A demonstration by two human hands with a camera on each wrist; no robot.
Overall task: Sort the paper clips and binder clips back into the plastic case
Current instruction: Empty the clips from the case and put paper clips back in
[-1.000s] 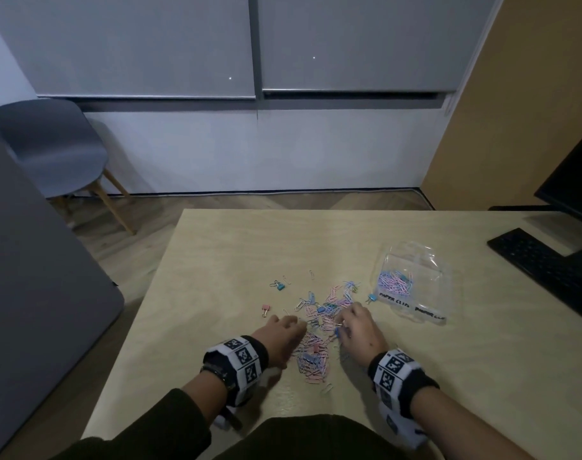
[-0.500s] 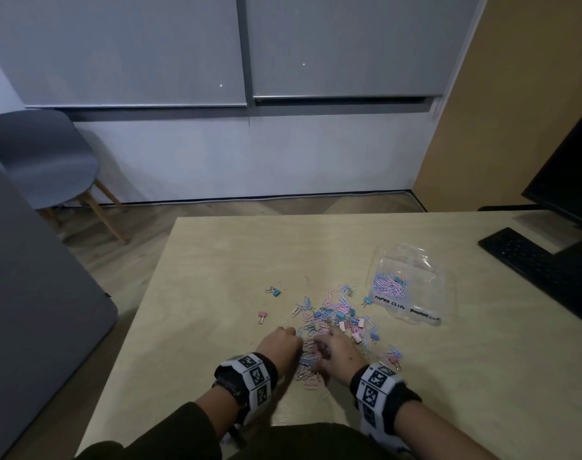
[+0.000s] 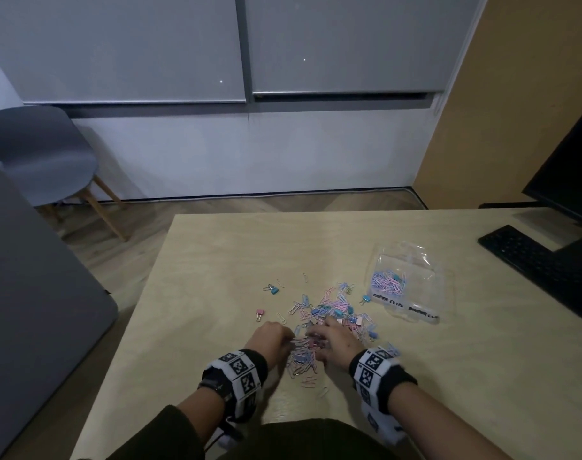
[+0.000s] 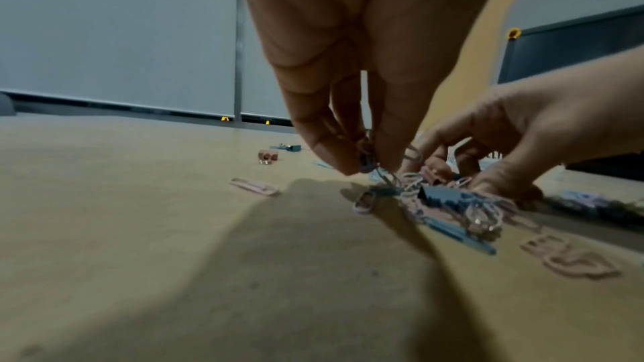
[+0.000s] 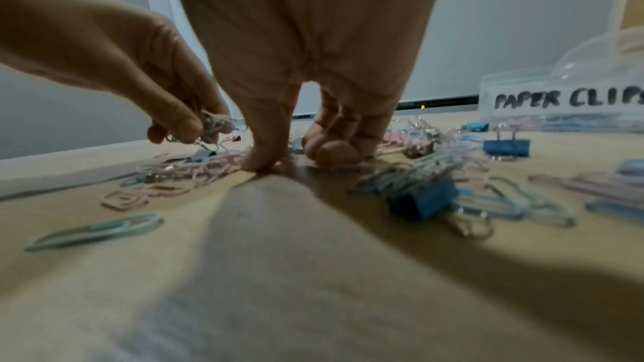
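Note:
Pink and blue paper clips and small binder clips lie in a loose pile (image 3: 326, 310) on the wooden table (image 3: 216, 260). My left hand (image 3: 283, 336) pinches a small bunch of paper clips (image 4: 367, 157) just above the pile's near left edge. My right hand (image 3: 316, 338) is close beside it, thumb and curled fingertips (image 5: 329, 152) pressed down on clips on the table, with nothing seen between them. The clear plastic case (image 3: 405, 260), labelled PAPER CLIPS (image 5: 564, 98), lies to the right of the pile with some paper clips inside. A blue binder clip (image 5: 421, 200) sits near my right hand.
A pink binder clip (image 3: 259, 314) and a blue one (image 3: 273, 289) lie apart, left of the pile. A black keyboard (image 3: 542, 263) and a monitor (image 3: 571, 171) stand at the right edge. A grey chair (image 3: 40, 154) is on the floor at far left.
My right hand has drawn back from the far side of the pile to its near part, close to the left hand. The left hand has hardly moved.

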